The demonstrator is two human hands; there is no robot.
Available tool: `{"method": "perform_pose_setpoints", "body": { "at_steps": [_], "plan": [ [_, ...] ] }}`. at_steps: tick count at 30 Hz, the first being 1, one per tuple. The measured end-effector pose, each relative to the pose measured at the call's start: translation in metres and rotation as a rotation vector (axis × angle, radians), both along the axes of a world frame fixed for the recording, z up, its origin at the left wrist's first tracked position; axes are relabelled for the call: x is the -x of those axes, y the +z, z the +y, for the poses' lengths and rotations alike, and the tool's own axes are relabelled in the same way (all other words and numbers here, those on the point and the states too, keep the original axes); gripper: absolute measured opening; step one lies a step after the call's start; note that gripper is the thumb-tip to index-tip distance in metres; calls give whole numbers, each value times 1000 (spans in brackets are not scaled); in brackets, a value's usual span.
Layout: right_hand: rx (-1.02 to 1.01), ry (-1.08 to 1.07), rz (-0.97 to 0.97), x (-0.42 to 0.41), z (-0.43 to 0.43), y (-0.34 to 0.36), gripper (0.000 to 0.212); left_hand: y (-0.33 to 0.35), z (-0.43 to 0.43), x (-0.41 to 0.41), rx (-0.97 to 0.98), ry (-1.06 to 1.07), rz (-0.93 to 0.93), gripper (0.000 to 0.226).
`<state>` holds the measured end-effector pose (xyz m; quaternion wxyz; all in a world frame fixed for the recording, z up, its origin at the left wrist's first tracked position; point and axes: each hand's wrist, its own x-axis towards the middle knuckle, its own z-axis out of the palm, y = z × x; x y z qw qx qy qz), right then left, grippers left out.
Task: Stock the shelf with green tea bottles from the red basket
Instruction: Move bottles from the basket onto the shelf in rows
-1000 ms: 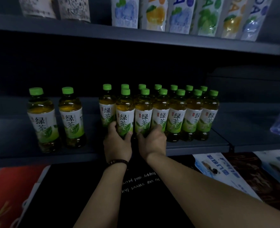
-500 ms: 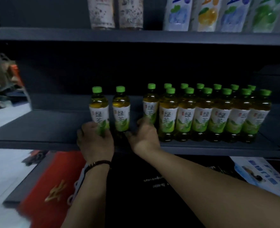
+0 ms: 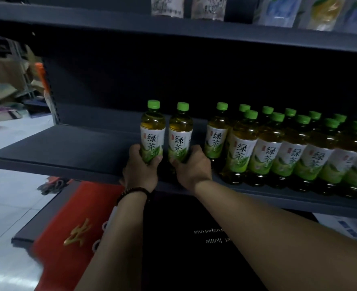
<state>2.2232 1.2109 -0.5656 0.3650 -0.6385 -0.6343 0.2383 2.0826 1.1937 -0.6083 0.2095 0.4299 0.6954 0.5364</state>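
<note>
Two green tea bottles stand side by side on the dark grey shelf (image 3: 68, 152), apart from the main group. My left hand (image 3: 140, 171) grips the lower part of the left bottle (image 3: 152, 131). My right hand (image 3: 191, 166) grips the base of the right bottle (image 3: 180, 133). Both bottles are upright, with green caps and white and green labels. To the right, a packed double row of green tea bottles (image 3: 278, 148) fills the shelf. The red basket is not in view.
The shelf's left half is bare. An upper shelf (image 3: 173, 26) carries other packaged drinks. Below lie a red mat (image 3: 68, 227) and a black mat with white lettering (image 3: 194, 238). Pale floor and cluttered cardboard (image 3: 3, 80) show at the far left.
Both hands left the main row and moved left to the two separate bottles, closing round them. The camera swung left as well.
</note>
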Motion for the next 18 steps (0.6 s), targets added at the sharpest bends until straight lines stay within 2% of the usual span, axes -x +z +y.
{"method": "perform_pose_setpoints", "body": {
  "at_steps": [5,13,18],
  "plan": [
    [-32,-86,-58,-14,-10,-2,46,7,-2,-29,-12,-31,4,45],
    [-69,-232,-275,-49,-29,-2,56,9,-4,-78,-4,-56,25,48],
    [-100,-279,-275,-61,-34,6,69,14,2,-96,-13,-43,40,51]
  ]
}}
